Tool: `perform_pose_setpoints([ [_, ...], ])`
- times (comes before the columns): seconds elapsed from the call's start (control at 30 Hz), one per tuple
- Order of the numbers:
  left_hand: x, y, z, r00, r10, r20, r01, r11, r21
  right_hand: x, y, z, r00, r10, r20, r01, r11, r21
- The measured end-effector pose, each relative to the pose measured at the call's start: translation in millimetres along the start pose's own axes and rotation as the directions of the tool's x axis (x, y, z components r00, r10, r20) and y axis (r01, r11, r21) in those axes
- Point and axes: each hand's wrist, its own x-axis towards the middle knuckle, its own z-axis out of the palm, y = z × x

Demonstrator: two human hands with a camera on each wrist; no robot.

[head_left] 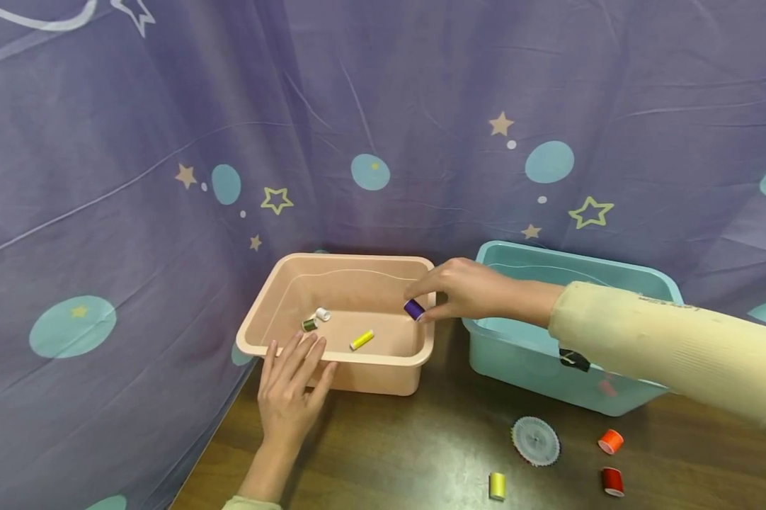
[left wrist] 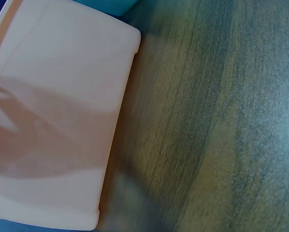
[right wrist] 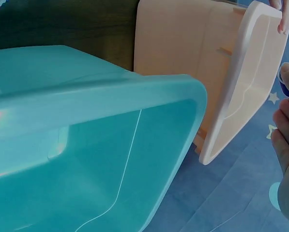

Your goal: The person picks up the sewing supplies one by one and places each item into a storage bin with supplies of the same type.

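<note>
My right hand [head_left: 469, 287] pinches a purple thread spool [head_left: 414, 309] between thumb and fingers, over the right end of a peach plastic bin [head_left: 364, 375]. In the right wrist view, part of that spool [right wrist: 285, 90] shows at the fingertips. With fingers extended, my left hand [head_left: 290, 397] rests on the bin's front rim. Inside the bin lie a white spool [head_left: 322, 314], a dark green spool [head_left: 309, 324] and a slim yellow spool [head_left: 362, 340]. The left wrist view shows mostly the bin's outer wall [left wrist: 71, 63].
A teal bin [head_left: 523, 365] stands to the right, under my right forearm. In front on the wooden table [head_left: 408, 446] are a round pin wheel [head_left: 536, 440], a yellow spool [head_left: 497, 486], an orange spool [head_left: 610, 442] and a red spool [head_left: 612, 482]. A purple curtain [head_left: 421, 85] hangs behind.
</note>
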Motion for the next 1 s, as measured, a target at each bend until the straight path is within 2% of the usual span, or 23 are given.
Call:
perform_pose_setpoints([
  [0.3, 0.5, 0.3, -1.0, 1.0, -0.005, 0.005, 0.005, 1.0, -0.006, 22.5, 3.1, 3.9, 1.0, -0.018, 0.017, 0.019, 0.999, -0.026],
  [0.47, 0.3, 0.5, -1.3, 1.0, -0.005, -0.001, 0.005, 1.0, -0.009, 41.2, 6.7, 8.6, 0.998, -0.031, 0.054, 0.033, 0.999, -0.038],
  [0.73, -0.6, 0.8, -2.7, 1.0, -0.016, 0.024, 0.016, 1.0, 0.005, 73.5, 8.0, 18.3, 0.992, -0.035, 0.123, 0.042, 0.997, -0.057],
  [1.0, -0.2, 0.9, -2.6, 0.999, -0.013, 0.029, 0.013, 1.0, 0.013, 101.4, 4.3, 22.9, 0.989, -0.06, 0.139, 0.07, 0.995, -0.068],
])
